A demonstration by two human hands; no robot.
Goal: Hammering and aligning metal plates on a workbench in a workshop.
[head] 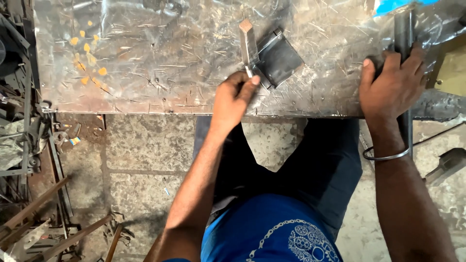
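My left hand [234, 97] pinches the near end of a short square steel bar [248, 42] that lies on a scratched steel worktable [160, 63]. The bar rests against a dark bent metal plate piece [279, 60] just to its right. At the table's right edge, my right hand [393, 85] grips a long dark metal bar [403, 29] that runs away from me. A thin metal bangle [386, 156] circles my right wrist.
Orange-yellow paint spots [87, 58] mark the table's left part. Scrap metal strips and angle pieces [39, 213] lie on the stone floor at left. A metal tool [449, 162] sits at lower right. My legs are under the table edge.
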